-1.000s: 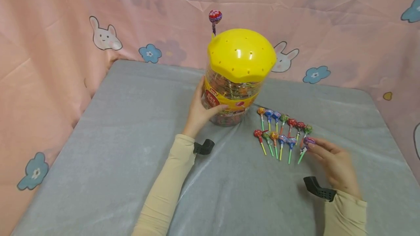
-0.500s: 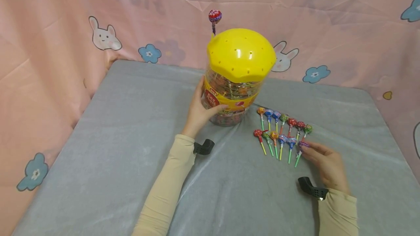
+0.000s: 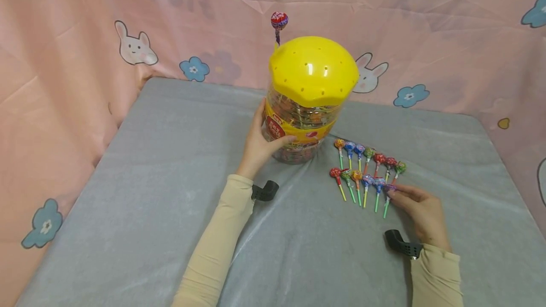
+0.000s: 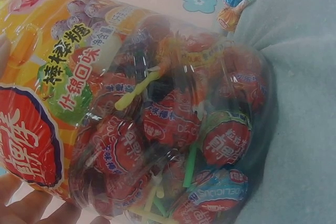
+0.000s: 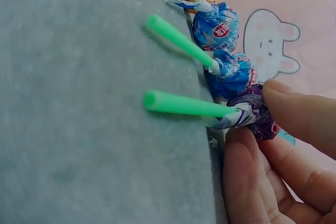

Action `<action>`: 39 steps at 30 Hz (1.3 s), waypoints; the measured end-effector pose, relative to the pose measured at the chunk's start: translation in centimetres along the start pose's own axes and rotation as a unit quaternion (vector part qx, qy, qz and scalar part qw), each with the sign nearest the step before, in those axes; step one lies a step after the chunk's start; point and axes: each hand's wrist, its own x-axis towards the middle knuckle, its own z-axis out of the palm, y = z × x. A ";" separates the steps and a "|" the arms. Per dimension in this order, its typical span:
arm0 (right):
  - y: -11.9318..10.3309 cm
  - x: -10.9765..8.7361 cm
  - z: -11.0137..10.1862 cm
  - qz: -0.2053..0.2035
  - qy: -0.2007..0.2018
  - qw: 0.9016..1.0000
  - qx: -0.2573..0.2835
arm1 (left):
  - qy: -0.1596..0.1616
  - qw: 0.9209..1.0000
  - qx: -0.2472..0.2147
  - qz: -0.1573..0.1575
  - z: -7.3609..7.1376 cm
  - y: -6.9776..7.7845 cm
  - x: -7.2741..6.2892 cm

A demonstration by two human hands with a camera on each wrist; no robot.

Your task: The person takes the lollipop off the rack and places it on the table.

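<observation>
My left hand [image 3: 264,146] holds the side of a big clear jar [image 3: 298,155] with a yellow domed lid [image 3: 315,70]. Wrapped lollipops fill the jar, as the left wrist view shows close up. In my right hand [image 3: 422,210], thumb and fingers pinch the head of a purple lollipop [image 5: 252,108], whose green stick [image 5: 184,103] points toward me. It lies at the right end of the front row, beside a blue lollipop [image 5: 231,72]. Behind runs a second row, with an orange lollipop [image 3: 339,144] at its left end and a green one [image 3: 400,167] at its right.
A lollipop [image 3: 279,21] stands upright at the back left of the lid. Grey cloth [image 3: 170,155] covers the table, and a pink printed curtain [image 3: 179,13] hangs behind and at the sides. Black camera mounts [image 3: 265,191] sit on both wrists.
My right hand has moved a little left with the purple lollipop, bringing it up beside the blue one in the front row. My left hand and the jar have stayed in place.
</observation>
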 end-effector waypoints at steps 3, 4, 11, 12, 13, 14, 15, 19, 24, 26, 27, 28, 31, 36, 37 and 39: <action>0.1 0.0 0.0 0.000 0.000 1.000 0.006 | 0.000 1.000 0.003 -0.001 0.0 0.0 0.0; 0.1 0.0 0.1 -0.001 0.000 1.000 0.008 | 0.000 1.000 0.004 -0.001 0.0 0.0 0.0; 0.2 -0.1 0.0 -0.005 0.000 0.999 0.034 | -0.001 1.000 0.006 -0.004 0.0 0.0 0.0; 0.3 -0.1 0.0 -0.005 0.001 0.999 0.041 | 0.000 1.000 0.007 -0.003 0.0 0.0 0.0; 0.3 -0.1 -0.1 -0.006 0.002 0.999 0.041 | 0.000 1.000 0.009 -0.003 0.0 0.0 0.0; 0.3 -0.1 -0.1 -0.006 0.004 0.999 0.043 | 0.000 1.000 0.009 -0.003 0.0 0.0 0.0; 0.3 -0.1 -0.1 -0.005 0.006 0.999 0.050 | 0.000 1.000 0.010 -0.003 0.0 0.0 0.0; 0.2 -0.2 -0.2 -0.001 0.017 1.000 0.026 | -0.002 1.000 0.008 -0.005 0.0 0.1 0.0; -0.2 -0.3 -0.4 0.012 0.029 0.999 0.018 | -0.002 1.000 0.009 -0.006 -0.1 0.0 0.0; -0.5 -0.3 -0.4 0.013 0.030 0.999 0.023 | -0.001 1.000 0.008 -0.006 -0.1 0.0 0.0; -0.6 -0.3 -0.4 0.015 0.030 0.999 0.028 | 0.000 1.000 0.009 -0.006 -0.1 0.0 0.0; -0.7 -0.3 -0.4 0.015 0.033 0.999 0.026 | 0.000 1.000 0.011 -0.006 -0.1 0.0 0.0; -1.1 -0.3 -0.3 0.010 0.034 0.999 0.029 | 0.001 1.000 0.013 -0.005 -0.2 0.0 0.0; -1.8 -0.7 0.0 -0.017 0.027 0.997 0.067 | 0.000 1.000 0.014 -0.001 -0.1 0.1 0.0; -1.9 -0.8 0.0 -0.025 0.025 0.996 0.078 | 0.000 1.000 0.016 -0.001 -0.1 0.1 0.0; -2.3 -1.0 0.2 -0.039 0.017 0.993 0.106 | 0.001 1.000 0.020 -0.002 -0.1 0.0 0.0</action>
